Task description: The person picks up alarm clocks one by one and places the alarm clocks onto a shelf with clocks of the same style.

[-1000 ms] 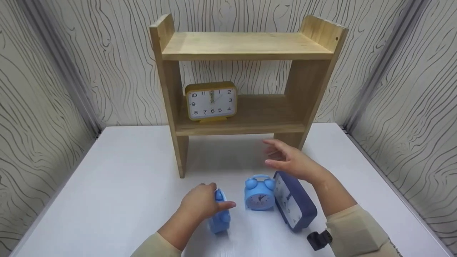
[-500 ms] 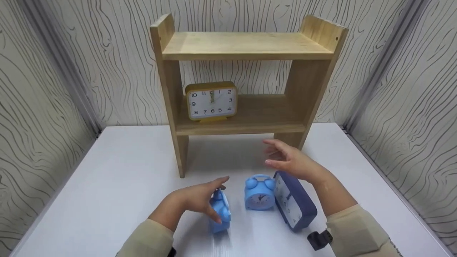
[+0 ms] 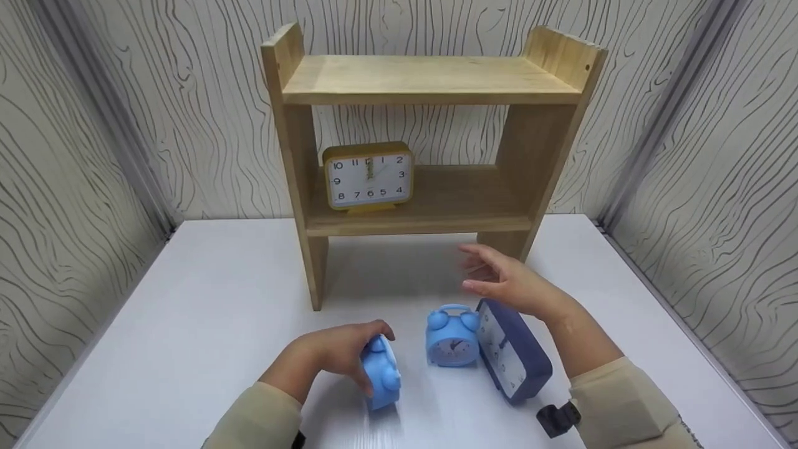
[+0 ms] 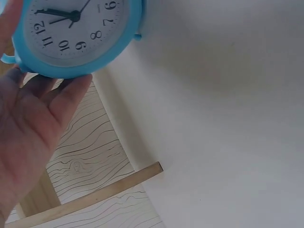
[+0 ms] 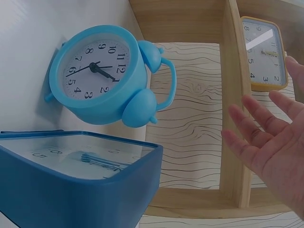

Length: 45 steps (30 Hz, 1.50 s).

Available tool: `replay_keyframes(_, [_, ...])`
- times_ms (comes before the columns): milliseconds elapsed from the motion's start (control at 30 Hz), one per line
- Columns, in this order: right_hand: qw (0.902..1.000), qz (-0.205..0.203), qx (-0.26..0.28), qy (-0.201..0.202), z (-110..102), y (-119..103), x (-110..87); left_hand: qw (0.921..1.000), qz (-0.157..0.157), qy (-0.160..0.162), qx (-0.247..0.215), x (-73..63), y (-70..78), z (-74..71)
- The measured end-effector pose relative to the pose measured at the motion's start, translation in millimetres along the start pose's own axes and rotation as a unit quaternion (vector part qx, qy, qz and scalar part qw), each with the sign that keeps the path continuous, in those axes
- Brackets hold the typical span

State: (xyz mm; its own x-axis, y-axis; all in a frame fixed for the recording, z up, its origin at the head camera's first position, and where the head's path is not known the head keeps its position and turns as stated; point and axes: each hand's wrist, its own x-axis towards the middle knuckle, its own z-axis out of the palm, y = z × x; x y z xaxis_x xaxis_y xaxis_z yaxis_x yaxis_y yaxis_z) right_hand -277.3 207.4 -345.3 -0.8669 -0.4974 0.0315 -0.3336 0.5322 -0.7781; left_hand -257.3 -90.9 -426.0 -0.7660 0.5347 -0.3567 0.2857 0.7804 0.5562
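My left hand (image 3: 343,352) grips a light blue twin-bell alarm clock (image 3: 381,377) from its left side, thumb on the near side and fingers over the far side. In the left wrist view the white dial of this alarm clock (image 4: 71,28) faces the camera, the fingers reaching behind its rim. My right hand (image 3: 508,280) hangs over the table with fingers loosely spread, holding nothing. Just below it stand a second light blue twin-bell alarm clock (image 3: 453,337) and a dark blue rectangular clock (image 3: 514,349), turned to face left.
A wooden shelf unit (image 3: 430,100) stands at the back of the white table (image 3: 218,299). On its middle board, at the left, sits a yellow rectangular clock (image 3: 369,178). Wood-grain patterned panels (image 3: 62,187) enclose the table at the back and sides.
My left hand has turned, loosened its fingers and taken a fresh grip round the near-left alarm clock, which has tilted slightly. The right hand and the other clocks have stayed put.
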Motion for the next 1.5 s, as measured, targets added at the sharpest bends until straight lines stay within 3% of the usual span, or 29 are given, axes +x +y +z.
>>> replay_keyframes(167, [1.0,0.004,-0.003,0.003,0,0,0.3,0.9971,0.055,0.018,0.05,1.0,-2.9,-1.2])
replay_keyframes(267, [1.0,0.005,-0.004,0.004,1,0,0.5,0.9956,0.071,0.021,0.058,1.1,-3.6,-0.7])
replay_keyframes(500, [1.0,0.002,-0.006,0.005,1,0,-0.1,0.9969,0.064,0.017,0.043,1.4,-2.7,1.2])
replay_keyframes(733, [1.0,0.008,0.003,0.005,0,-2,-1.1,0.9937,0.097,0.032,0.046,-1.6,-1.8,0.7])
replay_keyframes(1133, [0.9998,0.017,0.003,0.006,-2,-2,-1.1,0.9893,0.114,0.091,0.007,-12.4,9.9,-22.7])
replay_keyframes(1500, [0.9998,0.018,-0.002,0.009,-1,-5,-0.4,0.9849,0.11,0.132,-0.015,-20.1,20.5,-40.2])
